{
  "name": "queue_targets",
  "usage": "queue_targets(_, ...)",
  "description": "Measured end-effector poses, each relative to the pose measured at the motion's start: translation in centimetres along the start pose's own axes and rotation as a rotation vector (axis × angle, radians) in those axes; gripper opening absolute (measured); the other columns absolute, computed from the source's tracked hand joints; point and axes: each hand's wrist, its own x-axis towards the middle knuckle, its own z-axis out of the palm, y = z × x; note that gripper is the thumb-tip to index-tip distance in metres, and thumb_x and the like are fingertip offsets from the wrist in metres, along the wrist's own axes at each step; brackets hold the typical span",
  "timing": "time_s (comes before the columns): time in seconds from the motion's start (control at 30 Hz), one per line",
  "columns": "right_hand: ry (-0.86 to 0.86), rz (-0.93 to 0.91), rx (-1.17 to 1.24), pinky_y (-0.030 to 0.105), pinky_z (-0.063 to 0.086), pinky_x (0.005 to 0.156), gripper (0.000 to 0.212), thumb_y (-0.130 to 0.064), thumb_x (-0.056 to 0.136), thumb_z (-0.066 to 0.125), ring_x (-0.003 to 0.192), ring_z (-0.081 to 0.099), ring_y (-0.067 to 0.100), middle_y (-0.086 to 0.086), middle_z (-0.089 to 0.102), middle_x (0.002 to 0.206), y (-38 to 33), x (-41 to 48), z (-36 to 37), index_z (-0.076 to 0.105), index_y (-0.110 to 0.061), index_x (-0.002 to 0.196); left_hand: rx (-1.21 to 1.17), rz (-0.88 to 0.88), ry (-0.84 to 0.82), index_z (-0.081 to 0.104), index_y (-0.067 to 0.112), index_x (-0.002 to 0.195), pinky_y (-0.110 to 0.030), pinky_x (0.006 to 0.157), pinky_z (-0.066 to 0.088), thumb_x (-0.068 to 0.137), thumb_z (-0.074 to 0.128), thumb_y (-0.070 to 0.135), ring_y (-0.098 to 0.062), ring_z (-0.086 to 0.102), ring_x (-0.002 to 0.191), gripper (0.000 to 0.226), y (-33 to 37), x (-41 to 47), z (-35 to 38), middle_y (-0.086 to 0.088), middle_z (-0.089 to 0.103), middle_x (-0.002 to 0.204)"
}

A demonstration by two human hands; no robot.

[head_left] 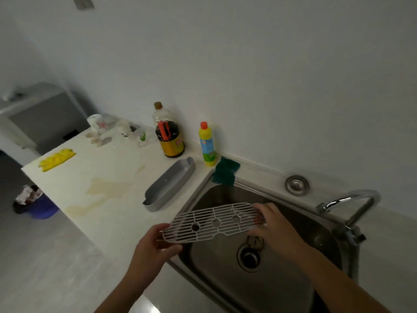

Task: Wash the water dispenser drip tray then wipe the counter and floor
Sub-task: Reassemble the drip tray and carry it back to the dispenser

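Observation:
I hold the white drip tray grille [213, 222] level over the left rim of the steel sink [293, 288]. My left hand [155, 247] grips its near left end, and my right hand [272, 224] grips its far right end. The grey drip tray base [169, 185] lies on the white counter [117, 159] just left of the sink. A yellowish spill [106, 188] stains the counter. A green scouring pad [225, 170] rests at the sink's back corner, beside a yellow detergent bottle [207, 144].
A chrome tap [352, 204] arches over the sink's right side. A dark sauce bottle [169, 136], a yellow cloth [57, 159] and small cups [101, 129] stand on the counter. A bin with a bag [33, 202] stands on the floor beyond the counter's left end.

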Motion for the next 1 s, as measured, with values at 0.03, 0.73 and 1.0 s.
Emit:
queue_targets(0.03,-0.021,-0.026,-0.028,0.030,0.049,0.097,0.072,-0.039,0.086,0.077,0.111,0.053,0.005,-0.013,0.041,0.132,-1.3,1.7,0.1,0.043,-0.027,0.149,0.065,0.028,0.030,0.066,0.027,0.113,-0.023,0.073,0.062,0.075,0.092,0.011,-0.009,0.076,0.084,0.049,-0.6,0.6,-0.9,0.011,0.079,0.095)
queue_targets(0.73,-0.390,-0.181,-0.509,0.026,0.040,0.102,0.090,-0.021,0.075,0.089,0.124,0.050,0.020,0.004,0.043,0.143,-12.7,40.3,11.1,0.043,-0.016,0.152,0.435,0.113,0.168,0.048,0.037,0.098,-0.027,0.063,0.056,0.066,0.090,0.057,-0.008,0.056,0.084,0.056,-11.3,23.2,-7.3,0.018,0.053,0.099)
queue_targets(1.0,-0.448,-0.118,-0.468,0.035,0.049,0.104,0.082,-0.025,0.072,0.092,0.113,0.055,0.014,-0.006,0.047,0.129,-12.6,42.0,11.8,0.051,-0.022,0.143,0.425,0.067,0.126,0.061,0.020,0.099,-0.038,0.064,0.065,0.071,0.093,0.040,-0.016,0.068,0.085,0.047,-11.6,24.2,-7.6,0.004,0.055,0.133)
